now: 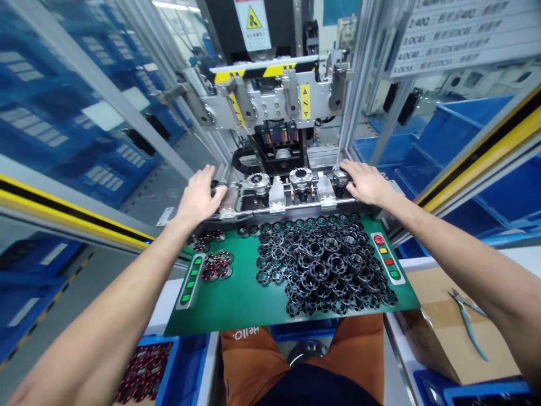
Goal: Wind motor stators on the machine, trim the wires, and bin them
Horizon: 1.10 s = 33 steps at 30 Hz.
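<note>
At the left end of the row of machine fixtures, my left hand [198, 196] has its fingers and thumb around a black stator core [217, 185]. My right hand [367, 181] reaches to the right end of that row, its fingers closed over the top of a stator core [340, 176] at the fixture there; the palm side is hidden. Between my hands, a left middle fixture [257, 183] and a right middle fixture [301, 179] each carry a ring-shaped core. Nearer me, a large heap of black stator cores [329, 262] covers much of the green mat [240, 310].
Stators with red windings [217, 266] lie at the mat's left, near a green-button panel [191, 282]. A panel with a red button [386, 256] sits right. Pliers [468, 324] rest on a cardboard box [439, 299]. The machine head [270, 101] hangs above the fixtures.
</note>
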Available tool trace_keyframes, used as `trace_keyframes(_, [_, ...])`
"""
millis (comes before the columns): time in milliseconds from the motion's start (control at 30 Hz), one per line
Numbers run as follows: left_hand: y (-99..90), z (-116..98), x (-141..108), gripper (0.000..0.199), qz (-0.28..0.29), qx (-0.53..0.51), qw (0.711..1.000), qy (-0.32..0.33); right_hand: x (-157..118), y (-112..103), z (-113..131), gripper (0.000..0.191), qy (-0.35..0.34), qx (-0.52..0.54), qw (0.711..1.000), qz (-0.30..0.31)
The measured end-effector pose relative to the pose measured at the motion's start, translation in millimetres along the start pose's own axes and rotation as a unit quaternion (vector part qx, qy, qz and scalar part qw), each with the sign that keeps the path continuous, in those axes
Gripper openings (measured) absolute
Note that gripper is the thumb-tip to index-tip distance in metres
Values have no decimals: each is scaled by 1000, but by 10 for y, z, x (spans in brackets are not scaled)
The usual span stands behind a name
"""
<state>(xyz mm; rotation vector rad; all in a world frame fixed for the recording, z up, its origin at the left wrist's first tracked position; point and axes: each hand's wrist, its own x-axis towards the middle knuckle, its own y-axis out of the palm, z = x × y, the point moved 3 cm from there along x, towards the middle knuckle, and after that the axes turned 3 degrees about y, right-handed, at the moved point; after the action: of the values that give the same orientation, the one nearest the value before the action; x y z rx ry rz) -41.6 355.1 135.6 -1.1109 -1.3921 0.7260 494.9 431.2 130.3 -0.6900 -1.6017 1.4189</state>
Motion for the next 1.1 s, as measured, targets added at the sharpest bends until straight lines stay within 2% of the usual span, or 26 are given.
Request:
trace_keyframes(67, [65,29,-136,80,20,9,1000,-8,2,-30,27,80,11,2,1000,-20])
trace_keyframes(200, [136,30,-234,75,6,28,999,-46,-26,-72,41,77,27,-5,999,-25])
trace_keyframes(333, [-22,113,-111,65,40,29,997,-57,24,-179,77,78,30,-17,999,7])
trace_keyframes(400, [-108,34,21,61,56,28,997,-49,157,-263,224,78,29,-22,999,22])
trace_keyframes(500, [-77,-391,213,68,45,23,999,-16,450,-328,695,86,-1,-16,999,29])
trace_keyframes(600, [120,-961,265,70,42,1,998,41,679,-272,1206,88,-38,-6,998,53])
trace_keyframes(667, [186,-1188,166,70,26,-13,998,51,717,-241,1339,84,-39,-4,996,76])
trace_keyframes(700, [175,-1236,68,69,10,-20,998,52,700,-255,1319,84,-31,-2,997,77])
trace_keyframes(800, [32,-1211,-459,67,-61,-41,996,49,548,-428,993,93,27,8,999,42])
trace_keyframes(867, [-28,-1178,-1007,58,-88,-52,993,58,393,-566,719,92,72,24,996,45])
trace_keyframes(933, [17,-1192,-1676,44,-80,-61,991,88,166,-683,556,89,75,57,994,51])
trace_keyframes(1000, [145,-1214,-2386,32,-53,-67,988,125,-212,-778,518,91,72,90,993,8])
trace_keyframes(1100, [358,-1145,-3300,31,-41,-65,990,122,-1177,-767,596,88,153,124,977,-87])
